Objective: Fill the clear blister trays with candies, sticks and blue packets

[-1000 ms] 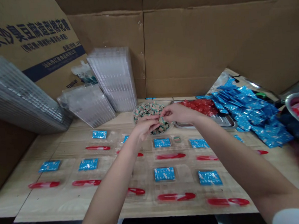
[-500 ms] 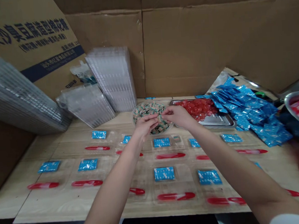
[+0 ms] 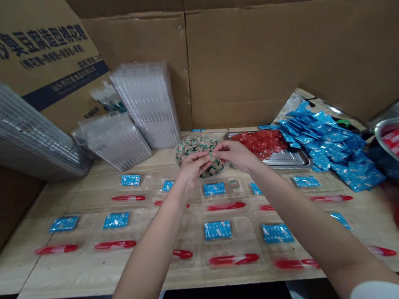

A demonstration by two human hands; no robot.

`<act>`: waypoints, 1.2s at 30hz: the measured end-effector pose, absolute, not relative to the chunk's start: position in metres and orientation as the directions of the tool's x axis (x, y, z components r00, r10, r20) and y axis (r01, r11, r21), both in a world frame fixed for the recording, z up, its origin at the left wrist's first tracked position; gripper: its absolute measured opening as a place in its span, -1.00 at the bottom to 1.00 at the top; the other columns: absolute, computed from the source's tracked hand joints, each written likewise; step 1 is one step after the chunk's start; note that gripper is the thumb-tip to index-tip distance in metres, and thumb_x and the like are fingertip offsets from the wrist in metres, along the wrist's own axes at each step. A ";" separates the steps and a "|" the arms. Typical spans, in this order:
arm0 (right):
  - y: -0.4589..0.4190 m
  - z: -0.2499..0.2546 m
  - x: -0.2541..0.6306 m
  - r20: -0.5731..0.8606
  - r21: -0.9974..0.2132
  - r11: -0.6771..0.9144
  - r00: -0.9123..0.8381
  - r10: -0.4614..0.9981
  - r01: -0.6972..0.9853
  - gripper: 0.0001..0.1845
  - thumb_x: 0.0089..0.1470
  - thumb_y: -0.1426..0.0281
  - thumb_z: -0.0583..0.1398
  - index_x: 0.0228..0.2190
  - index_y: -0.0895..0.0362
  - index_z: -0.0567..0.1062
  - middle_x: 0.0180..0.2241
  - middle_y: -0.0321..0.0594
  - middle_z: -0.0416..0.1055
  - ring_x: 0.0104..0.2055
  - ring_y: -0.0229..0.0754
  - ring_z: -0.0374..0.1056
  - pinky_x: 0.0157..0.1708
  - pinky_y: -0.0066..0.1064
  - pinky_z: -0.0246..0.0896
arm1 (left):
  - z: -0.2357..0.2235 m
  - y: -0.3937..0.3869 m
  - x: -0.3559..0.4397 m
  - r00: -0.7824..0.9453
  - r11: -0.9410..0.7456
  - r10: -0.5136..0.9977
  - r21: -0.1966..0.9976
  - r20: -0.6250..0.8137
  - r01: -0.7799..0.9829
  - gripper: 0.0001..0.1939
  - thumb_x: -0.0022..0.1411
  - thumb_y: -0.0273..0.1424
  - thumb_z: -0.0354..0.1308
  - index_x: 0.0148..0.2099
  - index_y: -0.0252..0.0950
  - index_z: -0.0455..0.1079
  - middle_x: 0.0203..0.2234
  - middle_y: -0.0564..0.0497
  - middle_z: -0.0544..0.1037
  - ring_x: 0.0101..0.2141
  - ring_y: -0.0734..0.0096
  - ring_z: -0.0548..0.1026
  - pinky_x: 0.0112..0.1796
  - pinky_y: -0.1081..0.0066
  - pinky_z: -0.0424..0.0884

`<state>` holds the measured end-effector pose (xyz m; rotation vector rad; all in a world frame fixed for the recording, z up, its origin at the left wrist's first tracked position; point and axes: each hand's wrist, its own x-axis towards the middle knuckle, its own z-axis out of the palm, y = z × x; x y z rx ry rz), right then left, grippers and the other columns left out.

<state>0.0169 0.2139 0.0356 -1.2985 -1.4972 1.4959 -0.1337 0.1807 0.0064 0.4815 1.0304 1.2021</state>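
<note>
My left hand (image 3: 196, 164) and my right hand (image 3: 234, 153) meet over a round clear bowl (image 3: 177, 162) heaped with small beige-and-green packets (image 3: 196, 144). Fingertips of both hands are pinched together around one small packet (image 3: 211, 155), which they mostly cover. Below my hands, shallow clear plastic trays (image 3: 243, 228) stand in rows on the wooden table. Visible trays hold a blue sachet (image 3: 218, 230) and a red plastic utensil (image 3: 233, 259). One tray in the back row also has a small beige-and-green packet (image 3: 233, 184) in a corner compartment. My forearms hide parts of other trays.
Right of the bowl, a metal tray (image 3: 290, 160) carries red packets (image 3: 260, 143). A pile of blue sachets (image 3: 330, 141) lies beyond it, next to a metal basin (image 3: 381, 131) of red utensils. Stacked clear trays (image 3: 147, 103) lean at the left. Cardboard (image 3: 275, 59) walls the back.
My hands stay over the bowl, with the fingertips drawing slightly closer together around the small packet. My right forearm has shifted, uncovering blue sachets and red utensils at the right. The view has moved slightly.
</note>
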 end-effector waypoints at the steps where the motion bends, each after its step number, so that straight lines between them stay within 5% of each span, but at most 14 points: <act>1: 0.213 0.035 0.015 -0.195 -0.973 -0.144 -0.310 0.931 0.179 -0.86 -0.17 0.42 0.29 -0.48 0.14 0.43 -0.56 -0.37 0.35 -0.55 -0.37 0.25 -0.56 -0.52 0.23 | 0.008 0.180 -0.133 0.019 0.343 0.919 0.773 -0.395 -0.534 -0.88 0.01 -0.66 0.20 -0.37 -0.40 0.47 -0.50 0.04 0.55 -0.45 0.61 0.49 -0.22 0.53 0.43; 8: 0.201 0.035 0.051 -0.312 -0.950 -0.286 -0.383 0.869 0.126 -0.86 -0.19 0.40 0.30 -0.49 0.18 0.48 -0.55 -0.31 0.40 -0.50 -0.36 0.29 -0.46 -0.52 0.26 | 0.009 0.163 -0.107 0.086 0.333 0.937 0.789 -0.340 -0.516 -0.83 0.00 -0.63 0.22 -0.30 -0.36 0.42 -0.48 0.07 0.53 -0.43 0.59 0.50 -0.19 0.47 0.41; 10: 0.194 0.033 0.084 -0.305 -0.948 -0.259 -0.293 0.906 0.187 -0.84 -0.20 0.38 0.31 -0.48 0.18 0.49 -0.55 -0.32 0.39 -0.51 -0.38 0.27 -0.48 -0.53 0.24 | 0.002 0.156 -0.089 0.087 0.288 0.957 0.882 -0.276 -0.373 -0.80 0.03 -0.57 0.21 -0.24 -0.33 0.40 -0.49 0.09 0.50 -0.42 0.54 0.49 -0.22 0.43 0.42; 13: 0.179 0.022 0.139 -0.305 -0.886 -0.245 -0.096 0.947 0.394 -0.83 -0.23 0.39 0.30 -0.50 0.17 0.47 -0.59 -0.34 0.37 -0.57 -0.38 0.22 -0.59 -0.56 0.16 | -0.013 0.143 -0.058 0.149 0.074 0.985 0.995 -0.083 0.065 -0.84 0.06 -0.55 0.16 -0.25 -0.32 0.42 -0.45 0.05 0.51 -0.38 0.47 0.47 -0.24 0.41 0.40; 16: 0.166 0.006 0.176 -0.332 -0.749 -0.235 -0.044 0.942 0.619 -0.91 -0.20 0.42 0.25 -0.52 0.17 0.46 -0.59 -0.33 0.37 -0.58 -0.36 0.22 -0.64 -0.55 0.10 | -0.024 0.129 -0.027 0.336 -0.168 0.941 0.903 0.028 0.394 -0.81 0.09 -0.55 0.10 -0.23 -0.29 0.45 -0.31 -0.01 0.54 -0.29 0.41 0.47 -0.18 0.39 0.37; 20: 0.157 -0.007 0.200 -0.255 -0.624 -0.117 -0.060 0.965 0.773 -0.94 -0.16 0.45 0.18 -0.53 0.17 0.48 -0.60 -0.33 0.38 -0.58 -0.35 0.23 -0.61 -0.55 0.06 | -0.031 0.115 0.000 0.510 -0.416 0.856 0.691 0.079 0.591 -0.76 0.14 -0.53 0.05 -0.16 -0.25 0.45 -0.20 -0.03 0.53 -0.14 0.31 0.44 -0.06 0.33 0.30; 30: 0.152 -0.025 0.230 -0.097 -0.448 0.061 -0.116 0.988 0.892 -0.88 -0.07 0.46 0.16 -0.46 0.16 0.52 -0.46 -0.23 0.48 -0.41 -0.22 0.35 -0.44 -0.48 0.11 | -0.032 0.110 0.004 0.639 -0.613 0.765 0.403 0.086 0.680 -0.71 0.20 -0.58 -0.05 -0.09 -0.29 0.39 -0.23 -0.07 0.50 -0.18 0.30 0.41 -0.11 0.33 0.29; 36: 0.138 -0.038 0.225 0.127 -0.327 0.241 -0.210 0.970 0.914 -0.85 0.02 0.47 0.13 -0.37 0.18 0.51 -0.32 -0.10 0.41 -0.27 -0.17 0.32 -0.24 -0.42 0.17 | -0.033 0.111 0.005 0.638 -0.616 0.764 0.395 0.092 0.682 -0.73 0.22 -0.56 -0.05 -0.10 -0.29 0.40 -0.23 -0.06 0.50 -0.18 0.29 0.41 -0.12 0.33 0.29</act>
